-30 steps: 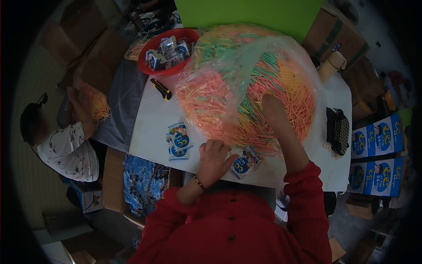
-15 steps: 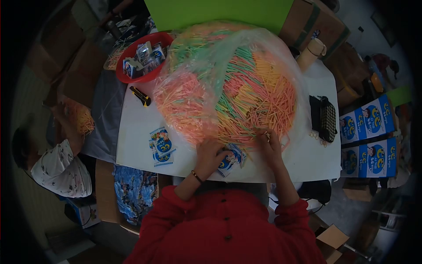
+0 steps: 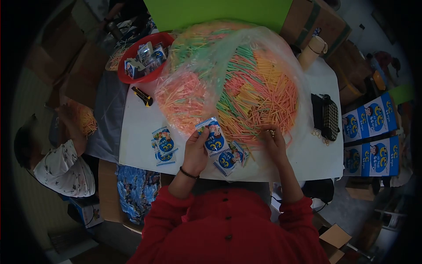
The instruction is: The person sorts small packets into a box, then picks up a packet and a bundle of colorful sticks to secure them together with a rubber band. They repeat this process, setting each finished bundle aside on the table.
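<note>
The left hand (image 3: 195, 154) has just lifted a blue-and-white packet (image 3: 216, 138), so one is up between its pinching fingers, while colored sticks (image 3: 263, 103) lie past the right hand (image 3: 273, 143), fingers curled, hold unclear.

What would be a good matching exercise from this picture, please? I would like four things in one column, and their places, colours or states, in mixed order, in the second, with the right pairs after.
Column 1
1. Left hand
2. Utility knife
3. Bowl
4. Bottle

Column 2
A. Black and yellow
B. Holding one printed packet
C. Beige, at the far right of the white table
D. Red, with several wrapped packs inside

Right pairs: 1-B; 2-A; 3-D; 4-C
</note>
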A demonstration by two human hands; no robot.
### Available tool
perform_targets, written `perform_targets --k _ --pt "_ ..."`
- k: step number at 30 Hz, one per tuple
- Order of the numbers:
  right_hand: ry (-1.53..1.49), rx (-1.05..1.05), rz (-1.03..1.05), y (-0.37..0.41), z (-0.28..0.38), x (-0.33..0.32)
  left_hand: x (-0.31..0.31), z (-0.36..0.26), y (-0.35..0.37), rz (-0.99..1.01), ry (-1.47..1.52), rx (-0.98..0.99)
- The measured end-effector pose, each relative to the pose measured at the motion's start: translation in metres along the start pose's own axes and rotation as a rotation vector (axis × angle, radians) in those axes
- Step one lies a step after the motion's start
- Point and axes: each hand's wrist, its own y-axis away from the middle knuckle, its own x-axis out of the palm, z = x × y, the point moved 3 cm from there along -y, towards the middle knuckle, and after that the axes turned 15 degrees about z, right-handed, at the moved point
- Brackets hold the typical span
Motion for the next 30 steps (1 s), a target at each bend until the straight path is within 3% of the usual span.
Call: perform_targets --k 3,5,6,8,9,11,15,17,21,24,27,29,30 --pt "0.100 -0.025 0.029 -0.001 -0.003 -0.001 0.000 0.011 0.004 0.004 0.160 -0.129" --pt "0.517 -0.122 0.029 0.000 0.012 0.002 0.004 0.017 0.008 0.008 0.229 -0.199" --pt "0.519 -0.123 0.031 0.000 0.011 0.002 0.006 0.021 0.009 0.033 0.283 -0.217" --pt "0.056 0.089 -0.071 -0.001 -0.002 -0.006 0.007 0.026 0.010 0.061 0.339 -0.229" --pt "0.058 0.086 -0.066 -0.004 0.003 -0.007 0.006 0.026 0.011 0.086 0.307 -0.232" --pt "-0.374 0.060 -0.258 -0.006 0.010 -0.015 0.003 0.029 0.013 0.107 0.275 -0.227" --pt "-0.603 0.055 -0.231 -0.005 0.043 0.001 -0.001 0.031 0.015 0.180 -0.078 -0.180" --pt "-0.719 -0.043 -0.062 -0.003 0.064 0.024 -0.001 0.033 0.014 0.185 -0.246 -0.160" --pt "-0.683 -0.118 0.116 -0.003 0.092 0.066 0.016 0.029 0.012 0.329 -0.560 -0.096" --pt "-0.441 -0.272 0.228 -0.010 0.098 0.080 0.023 0.026 0.013 0.390 -0.669 -0.042" --pt "-0.351 -0.219 0.262 -0.013 0.096 0.087 0.022 0.022 0.016 0.404 -0.666 -0.007" --pt "-0.380 -0.021 0.199 -0.010 0.083 0.085 0.019 0.021 0.018 0.414 -0.648 0.005" --pt "-0.380 -0.018 0.200 -0.010 0.079 0.085 0.016 0.022 0.019 0.455 -0.652 -0.028"
